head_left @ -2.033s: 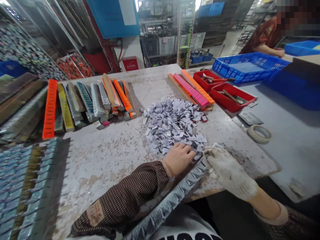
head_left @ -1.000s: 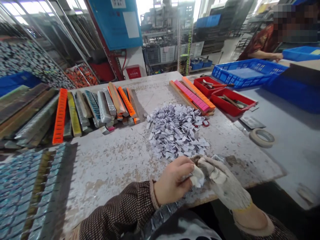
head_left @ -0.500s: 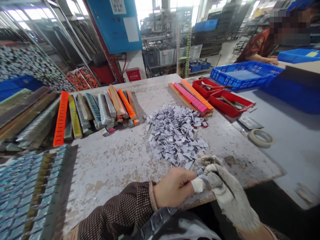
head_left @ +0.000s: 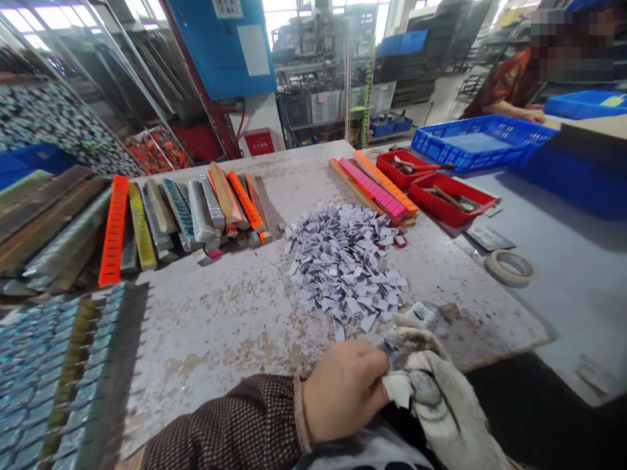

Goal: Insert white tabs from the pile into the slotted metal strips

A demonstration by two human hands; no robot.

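Near the table's front edge, my bare left hand (head_left: pixel 345 388) is closed, its fingertips touching a small white piece (head_left: pixel 398 389) beside the glove. My right hand (head_left: pixel 441 385), in a worn white glove, has its fingers curled round a wrapped greyish bar (head_left: pixel 422 314), whose end sticks out past the glove. Most of that bar is hidden by the glove. Just beyond both hands lies a heap of small white-grey paper pieces (head_left: pixel 343 261) on the worn white tabletop (head_left: pixel 215 326).
Wrapped bars (head_left: pixel 196 215) line the left side, with rows of blue-grey strips (head_left: pixel 53 378) nearer. Pink and orange bars (head_left: pixel 375 186), red trays (head_left: pixel 453 199), a tape roll (head_left: pixel 510 267) and a blue crate (head_left: pixel 482 142) are at right. Another person (head_left: pixel 509 85) sits beyond.
My left hand has moved slightly down and right, its fingers more curled over. More of the greyish bar shows beyond my gloved right hand, and the dark strip by my lap is out of sight.
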